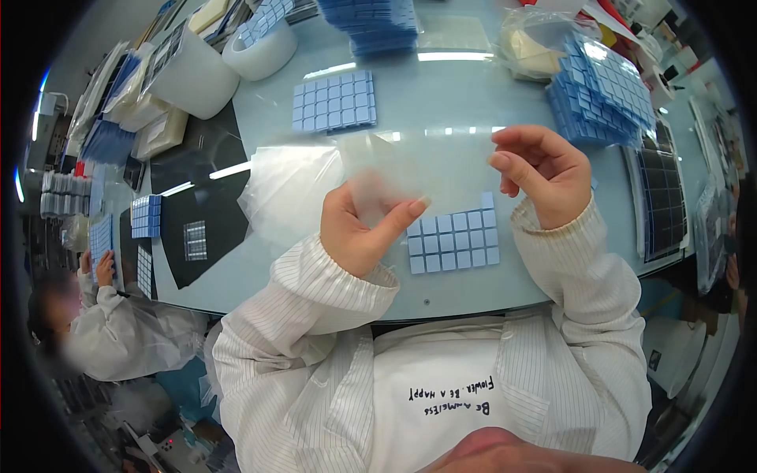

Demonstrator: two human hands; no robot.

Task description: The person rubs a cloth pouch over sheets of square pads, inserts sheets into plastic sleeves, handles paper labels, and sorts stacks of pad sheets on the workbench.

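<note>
My left hand (367, 225) is closed, thumb against the fingers, on a thin translucent sheet (378, 162) blurred by motion. To its right, my right hand (544, 173) is raised over the table, its fingers curled and thumb near the fingertips; whether something small is between them cannot be made out. Between and below the hands lies a sheet of blue square pads (453, 243), with one square sticking up at its upper right corner. Clear plastic film (288, 185) lies flat left of my left hand. Farther back rests another blue pad sheet (335, 102).
Stacks of blue pads stand at the back (371, 27) and right (595, 94). Large white rolls (193, 75) are at the back left, beside a black sheet (197, 213). A dark gridded panel (662, 189) lies at the right edge. A co-worker (118, 323) sits at the left.
</note>
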